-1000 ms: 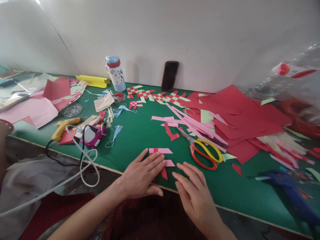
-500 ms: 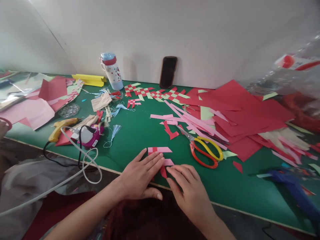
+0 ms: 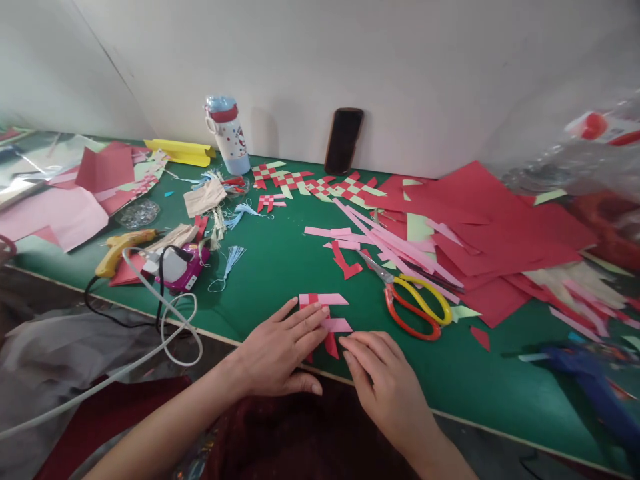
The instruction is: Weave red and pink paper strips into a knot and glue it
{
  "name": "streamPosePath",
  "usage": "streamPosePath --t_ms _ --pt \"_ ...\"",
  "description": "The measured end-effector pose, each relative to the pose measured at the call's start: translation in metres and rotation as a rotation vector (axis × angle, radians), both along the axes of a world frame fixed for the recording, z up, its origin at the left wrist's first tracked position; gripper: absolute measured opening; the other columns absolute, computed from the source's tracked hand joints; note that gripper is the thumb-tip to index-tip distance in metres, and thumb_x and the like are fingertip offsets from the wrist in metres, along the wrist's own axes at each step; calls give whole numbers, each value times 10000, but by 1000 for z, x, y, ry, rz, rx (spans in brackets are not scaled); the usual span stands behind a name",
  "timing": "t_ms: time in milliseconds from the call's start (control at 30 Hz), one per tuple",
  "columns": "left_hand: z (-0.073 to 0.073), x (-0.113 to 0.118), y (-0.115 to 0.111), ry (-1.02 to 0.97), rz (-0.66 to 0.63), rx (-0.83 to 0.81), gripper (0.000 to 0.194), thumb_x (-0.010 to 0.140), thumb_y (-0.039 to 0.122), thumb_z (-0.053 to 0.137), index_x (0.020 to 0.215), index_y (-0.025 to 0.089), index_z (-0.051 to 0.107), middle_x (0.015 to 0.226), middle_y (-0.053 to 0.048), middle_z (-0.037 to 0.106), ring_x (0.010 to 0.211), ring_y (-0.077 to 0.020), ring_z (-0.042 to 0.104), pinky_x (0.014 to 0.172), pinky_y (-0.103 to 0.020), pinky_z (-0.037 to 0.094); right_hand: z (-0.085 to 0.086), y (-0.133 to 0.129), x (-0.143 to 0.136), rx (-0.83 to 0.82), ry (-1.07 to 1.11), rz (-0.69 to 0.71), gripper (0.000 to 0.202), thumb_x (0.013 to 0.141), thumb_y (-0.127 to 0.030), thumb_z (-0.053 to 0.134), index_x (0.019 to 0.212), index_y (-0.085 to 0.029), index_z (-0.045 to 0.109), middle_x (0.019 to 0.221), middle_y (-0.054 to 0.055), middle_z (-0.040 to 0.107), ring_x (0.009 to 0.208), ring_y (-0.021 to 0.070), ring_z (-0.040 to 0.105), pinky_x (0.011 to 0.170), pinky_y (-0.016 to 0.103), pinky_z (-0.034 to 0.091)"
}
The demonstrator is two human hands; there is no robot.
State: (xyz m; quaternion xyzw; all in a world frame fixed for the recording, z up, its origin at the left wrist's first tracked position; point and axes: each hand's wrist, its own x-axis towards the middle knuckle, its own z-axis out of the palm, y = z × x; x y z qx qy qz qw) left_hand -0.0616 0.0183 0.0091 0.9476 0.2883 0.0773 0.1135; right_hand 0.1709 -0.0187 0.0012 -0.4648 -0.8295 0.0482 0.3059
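My left hand (image 3: 285,347) lies flat with its fingers spread over a woven piece of pink and red paper strips (image 3: 324,299) at the table's front edge. Its palm and fingers hide the middle of the weave; pink ends stick out to the right and red ends toward me. Just right of the piece is my right hand (image 3: 387,383), its fingers curled and drawn together near the tip of the lower pink strip. Whether those fingertips pinch anything is too small to tell. Scissors with red and yellow handles (image 3: 413,307) rest on the table beyond my right hand.
Pink strips (image 3: 395,240) and red sheets (image 3: 505,240) cover the right side. Woven fish shapes (image 3: 320,188), a phone (image 3: 344,141) and a bottle (image 3: 229,137) stand or lie along the wall. A yellow glue gun (image 3: 117,252), cables and tassels are left; a blue glue gun (image 3: 585,377) is right.
My right hand has moved slightly right, away from the woven piece, and more of the lower pink strip shows. My left hand stays on the weave. The view has shifted a little.
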Motion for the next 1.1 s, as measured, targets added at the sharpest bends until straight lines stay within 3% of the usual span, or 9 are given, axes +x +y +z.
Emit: streamPosePath --t_ms 333,600,767,1100 --pt "-6 -8 0 9 -60 59 925 869 758 302 1542 135 182 1571 -118 302 1469 -254 245 1221 -453 96 -1 -1 4 -49 64 -7 242 931 -140 504 1089 -207 674 980 79 690 896 201 636 808 377 553" --pt "-6 -8 1 16 -52 71 897 874 754 295 1515 127 269 1571 -109 304 1478 -246 217 1225 -450 65 -5 -3 7 -57 79 -3 246 910 -106 527 1090 -185 676 986 87 686 926 204 625 820 373 553" --pt "-11 -8 1 9 -55 78 917 849 778 295 1510 142 288 1549 -113 357 1469 -252 244 1219 -456 117 -6 -3 7 -64 79 -9 266 915 -122 522 1115 -210 675 989 84 692 919 208 636 812 383 557" --pt "-13 -6 1 22 -48 81 883 850 782 282 1514 199 299 1557 -92 348 1461 -268 263 1221 -466 58 -4 -2 7 -72 76 -4 277 910 -92 521 1121 -202 661 997 82 684 924 204 618 819 378 547"
